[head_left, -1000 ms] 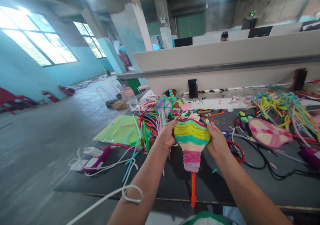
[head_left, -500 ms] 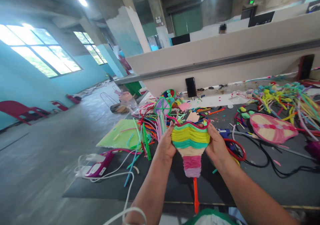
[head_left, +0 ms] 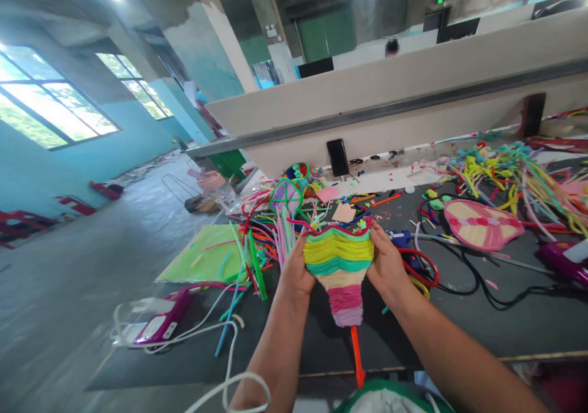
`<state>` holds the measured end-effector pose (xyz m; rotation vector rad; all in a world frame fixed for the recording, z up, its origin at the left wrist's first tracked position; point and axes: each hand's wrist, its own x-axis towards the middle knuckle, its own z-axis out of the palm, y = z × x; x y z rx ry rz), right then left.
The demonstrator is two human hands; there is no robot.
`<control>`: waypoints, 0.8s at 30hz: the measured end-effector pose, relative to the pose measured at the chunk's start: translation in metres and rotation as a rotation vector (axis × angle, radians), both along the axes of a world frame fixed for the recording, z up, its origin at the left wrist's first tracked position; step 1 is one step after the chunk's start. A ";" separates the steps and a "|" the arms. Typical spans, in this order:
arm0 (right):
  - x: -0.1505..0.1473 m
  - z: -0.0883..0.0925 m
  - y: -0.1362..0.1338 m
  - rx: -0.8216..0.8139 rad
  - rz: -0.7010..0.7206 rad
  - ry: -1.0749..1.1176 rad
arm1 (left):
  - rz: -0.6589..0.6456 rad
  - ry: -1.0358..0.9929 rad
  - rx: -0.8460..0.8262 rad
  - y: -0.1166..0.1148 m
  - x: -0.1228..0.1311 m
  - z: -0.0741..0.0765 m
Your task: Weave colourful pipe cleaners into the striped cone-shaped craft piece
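Between my two hands is a striped pipe-cleaner craft piece (head_left: 340,260), wide at the top and narrow at the bottom. Its bands run mint, yellow, teal, beige, pink and lilac, under a wavy dark-pink top edge. From its narrow end an orange strip (head_left: 357,355) hangs down. My left hand (head_left: 296,269) grips its left side, and my right hand (head_left: 386,263) grips the upper right side. Fingertips behind the piece are partly hidden. Just past my right hand lie a blue tool (head_left: 400,239), likely a glue gun, and a red loop (head_left: 429,266).
Pipe cleaners (head_left: 282,235) lie heaped on the dark table (head_left: 271,352) beyond my left hand, beside a green plastic packet (head_left: 197,257). A phone (head_left: 337,157) leans on the partition. To the right are a pink-edged oval craft (head_left: 482,224) and black cables. A purple device (head_left: 165,321) trails white cable.
The view has turned slightly right, so the surroundings have shifted left. Both hands keep hold of the striped piece, which looks almost unchanged in pose.
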<state>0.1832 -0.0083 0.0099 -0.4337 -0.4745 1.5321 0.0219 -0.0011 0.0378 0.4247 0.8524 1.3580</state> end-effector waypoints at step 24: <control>0.000 -0.004 0.001 -0.035 0.046 -0.085 | 0.026 -0.049 0.042 -0.004 0.001 -0.011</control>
